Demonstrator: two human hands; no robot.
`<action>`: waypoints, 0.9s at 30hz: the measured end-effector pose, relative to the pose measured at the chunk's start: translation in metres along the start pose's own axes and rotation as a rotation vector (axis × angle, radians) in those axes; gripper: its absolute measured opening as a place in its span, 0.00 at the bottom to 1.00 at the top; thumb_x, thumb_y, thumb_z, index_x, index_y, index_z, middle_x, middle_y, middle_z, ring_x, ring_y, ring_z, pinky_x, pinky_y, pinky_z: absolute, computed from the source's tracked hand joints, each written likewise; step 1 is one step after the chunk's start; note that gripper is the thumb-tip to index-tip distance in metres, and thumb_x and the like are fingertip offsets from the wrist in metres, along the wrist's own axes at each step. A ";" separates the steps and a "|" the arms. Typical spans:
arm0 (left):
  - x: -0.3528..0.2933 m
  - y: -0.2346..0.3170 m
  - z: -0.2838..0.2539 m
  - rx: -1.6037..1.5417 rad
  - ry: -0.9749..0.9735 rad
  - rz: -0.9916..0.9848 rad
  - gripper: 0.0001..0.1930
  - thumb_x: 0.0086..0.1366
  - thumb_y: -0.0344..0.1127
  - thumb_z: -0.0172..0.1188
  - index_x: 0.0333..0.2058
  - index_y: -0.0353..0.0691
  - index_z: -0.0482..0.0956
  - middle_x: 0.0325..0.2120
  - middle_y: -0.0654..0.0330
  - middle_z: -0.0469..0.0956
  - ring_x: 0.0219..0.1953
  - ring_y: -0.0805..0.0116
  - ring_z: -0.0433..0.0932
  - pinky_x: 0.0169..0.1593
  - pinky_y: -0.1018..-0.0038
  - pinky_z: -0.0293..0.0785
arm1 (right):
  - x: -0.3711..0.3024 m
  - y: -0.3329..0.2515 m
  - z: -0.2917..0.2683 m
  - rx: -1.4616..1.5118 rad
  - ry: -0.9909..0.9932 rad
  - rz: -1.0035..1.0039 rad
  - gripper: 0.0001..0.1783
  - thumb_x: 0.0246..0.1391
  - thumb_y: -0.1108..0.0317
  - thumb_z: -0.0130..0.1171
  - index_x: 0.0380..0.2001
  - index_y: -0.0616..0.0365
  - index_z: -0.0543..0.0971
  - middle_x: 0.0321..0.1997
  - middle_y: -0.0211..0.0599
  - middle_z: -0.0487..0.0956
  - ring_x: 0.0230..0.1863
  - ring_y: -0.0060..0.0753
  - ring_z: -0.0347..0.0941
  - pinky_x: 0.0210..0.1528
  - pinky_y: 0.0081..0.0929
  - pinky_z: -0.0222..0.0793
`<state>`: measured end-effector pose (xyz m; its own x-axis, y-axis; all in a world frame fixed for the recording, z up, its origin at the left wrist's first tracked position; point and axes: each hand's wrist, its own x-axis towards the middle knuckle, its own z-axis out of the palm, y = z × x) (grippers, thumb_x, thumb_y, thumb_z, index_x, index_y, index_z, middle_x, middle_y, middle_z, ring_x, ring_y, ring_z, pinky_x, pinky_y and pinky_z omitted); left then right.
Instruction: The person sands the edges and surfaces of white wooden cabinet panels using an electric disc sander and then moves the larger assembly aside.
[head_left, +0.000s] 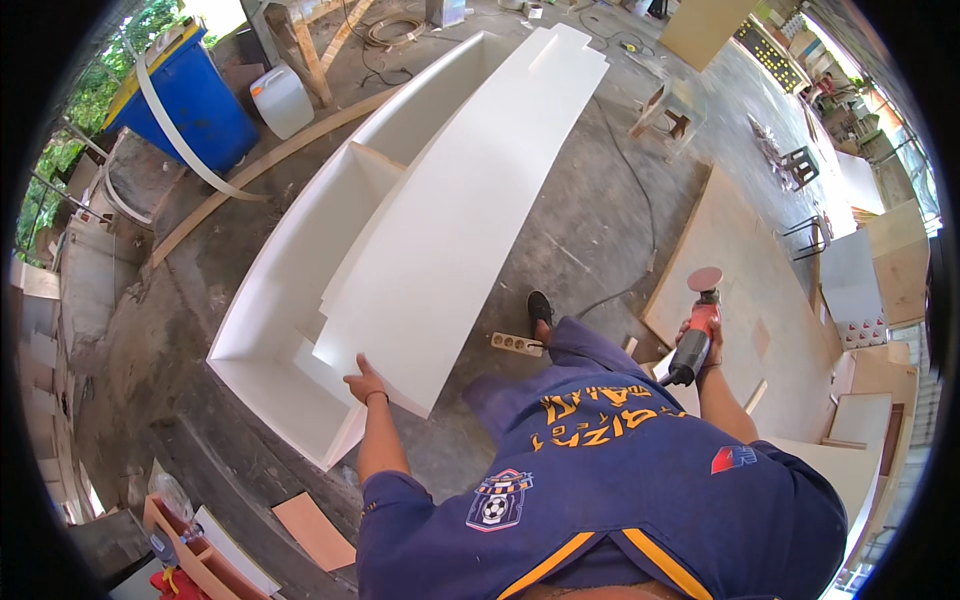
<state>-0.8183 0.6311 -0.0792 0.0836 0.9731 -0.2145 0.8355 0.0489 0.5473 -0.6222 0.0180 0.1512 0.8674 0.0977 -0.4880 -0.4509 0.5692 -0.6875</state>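
Note:
My left hand (pixel 369 384) is at the near end of a long white panel (pixel 455 205), closed on its edge. One digit lies on the top face; some of the fingers are hidden. That panel lies lengthwise over a long white open box (pixel 265 285), covering its right side and leaving the left compartments exposed. Off to my right, my right hand (pixel 714 345) is wrapped round a red and dark grey power sander (pixel 697 335). Its round pinkish disc (pixel 705 279) points up and away, touching nothing.
A power strip (pixel 516 344) lies beside my foot (pixel 540 307), with a dark cable (pixel 640 190) across the concrete floor. A large wooden board (pixel 740 260) lies on the right. Far left are a blue bin (pixel 195 110) and a white jerrycan (pixel 283 105). A stool (pixel 672 115) stands beyond.

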 end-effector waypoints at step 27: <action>0.013 0.029 0.004 0.236 -0.198 0.018 0.48 0.52 0.73 0.47 0.42 0.20 0.65 0.36 0.32 0.74 0.42 0.39 0.74 0.46 0.58 0.71 | 0.039 -0.019 -0.002 0.123 0.133 0.051 0.33 0.41 0.50 0.64 0.41 0.64 0.66 0.32 0.39 0.71 0.31 0.33 0.73 0.35 0.33 0.76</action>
<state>-0.7913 0.6443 -0.0694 0.1840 0.9095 -0.3728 0.9341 -0.0437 0.3544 -0.5797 0.0098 0.1441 0.8050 0.0252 -0.5928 -0.4573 0.6630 -0.5928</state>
